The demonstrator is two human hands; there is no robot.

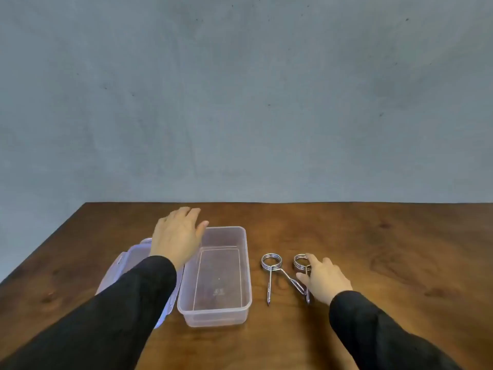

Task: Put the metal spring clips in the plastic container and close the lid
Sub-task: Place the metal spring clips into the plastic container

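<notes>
left hand (177, 236): palm down, fingers spread and loose, gripping nothing; sits over the far left corner of the box, thumb tip over its far rim; contact with the rim cannot be told
right hand (324, 279): palm down on the right clip, forefinger on its coil, thumb beside its legs; fingers loosely curved, not yet closed around it
sleeves: both arms in long black sleeves (112, 311), running in from the bottom edge
right clip: shiny metal spring clip with a round coil (301, 260), lying flat on the table, its legs mostly hidden under the right hand
left clip: second shiny metal spring clip (271, 263), just beside the first on its left, coil away from the person, two legs splayed toward them; the right leg reaches the thumb; no hand on the coil
container: clear rectangular plastic box (246, 276), open, upright, left of the clips
container contents: nothing inside, only the bare moulded bottom
lid: clear plastic lid with pale purple latches (120, 265), off, lying flat just left of the box, partly hidden by the left forearm
table: dark brown wooden tabletop (386, 249), everything rests on it
backdrop: plain grey wall (245, 89)
</notes>
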